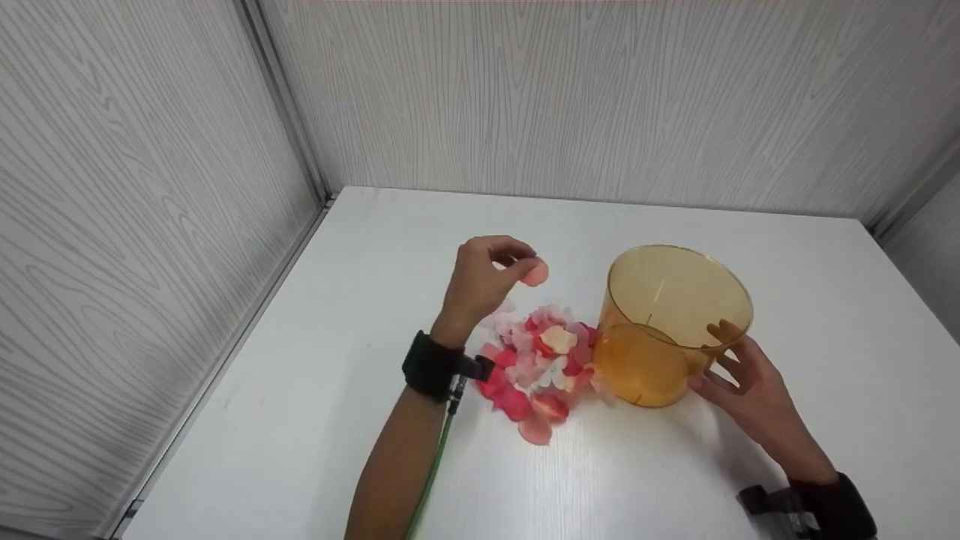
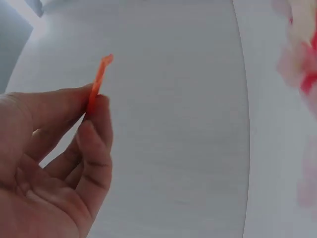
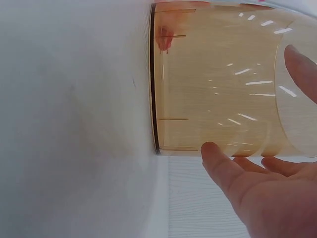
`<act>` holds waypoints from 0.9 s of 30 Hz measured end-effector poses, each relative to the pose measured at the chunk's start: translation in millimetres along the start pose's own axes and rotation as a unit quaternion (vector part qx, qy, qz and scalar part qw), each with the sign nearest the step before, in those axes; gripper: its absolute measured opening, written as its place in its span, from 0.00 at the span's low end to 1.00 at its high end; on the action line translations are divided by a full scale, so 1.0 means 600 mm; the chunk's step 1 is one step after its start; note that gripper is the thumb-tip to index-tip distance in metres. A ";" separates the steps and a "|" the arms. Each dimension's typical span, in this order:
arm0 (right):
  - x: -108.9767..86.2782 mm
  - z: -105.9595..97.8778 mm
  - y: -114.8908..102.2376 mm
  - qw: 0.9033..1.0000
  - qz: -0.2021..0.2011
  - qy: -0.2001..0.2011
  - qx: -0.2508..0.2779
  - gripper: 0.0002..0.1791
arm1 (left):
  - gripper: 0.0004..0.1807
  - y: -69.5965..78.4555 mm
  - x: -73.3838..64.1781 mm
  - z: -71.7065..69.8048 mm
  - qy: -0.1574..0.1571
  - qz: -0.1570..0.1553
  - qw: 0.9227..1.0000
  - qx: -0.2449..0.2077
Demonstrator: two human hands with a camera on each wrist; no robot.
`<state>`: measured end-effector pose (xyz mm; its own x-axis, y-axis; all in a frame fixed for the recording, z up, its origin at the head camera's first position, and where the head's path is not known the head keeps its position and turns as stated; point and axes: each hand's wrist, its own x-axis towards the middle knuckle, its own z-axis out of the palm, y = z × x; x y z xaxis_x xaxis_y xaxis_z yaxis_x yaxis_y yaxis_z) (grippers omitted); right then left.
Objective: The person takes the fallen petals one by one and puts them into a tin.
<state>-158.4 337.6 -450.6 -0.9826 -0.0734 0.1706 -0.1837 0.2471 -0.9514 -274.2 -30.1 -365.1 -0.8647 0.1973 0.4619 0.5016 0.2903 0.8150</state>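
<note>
My left hand (image 1: 480, 281) is above the table, just beyond the petal pile, pinching a salmon-pink petal (image 1: 535, 273) between thumb and fingertips. Edge-on in the left wrist view, that petal (image 2: 98, 82) looks thin and orange. Below and to the right of this hand lies a loose pile of artificial flower petals (image 1: 529, 367) in red, pink, white and cream. A see-through amber plastic bucket (image 1: 637, 367) stands upright against the pile's right side, its mouth facing up. My right hand (image 1: 757, 394) holds the bucket's right side, thumb in front and fingers spread round behind.
The white table (image 1: 285, 360) meets pale wood-grain panels at the back (image 1: 585, 97) and left (image 1: 135, 187). A green cable (image 1: 435, 465) runs along the left forearm from a black wrist strap (image 1: 431, 366).
</note>
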 end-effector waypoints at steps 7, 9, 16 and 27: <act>0.004 0.009 0.000 1.000 0.002 -0.003 0.001 0.48 | 0.10 0.058 -0.034 0.095 0.021 0.046 0.993 -0.110; 0.006 0.010 0.000 1.000 0.002 -0.004 0.006 0.48 | 0.10 0.066 -0.043 0.112 0.012 0.055 0.991 -0.123; 0.007 0.009 0.004 1.000 0.012 -0.008 -0.017 0.48 | 0.08 0.064 -0.056 0.147 -0.009 0.092 0.990 -0.103; 0.000 -0.004 0.001 1.000 0.004 0.002 -0.024 0.48 | 0.12 0.065 -0.041 0.138 -0.103 0.124 0.986 -0.047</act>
<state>-158.8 340.2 -450.3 -0.9839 -0.0684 0.1648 -0.1778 0.2929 -0.9395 -231.2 53.9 -373.5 -0.6868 0.4397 0.5788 0.6844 0.1230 0.7187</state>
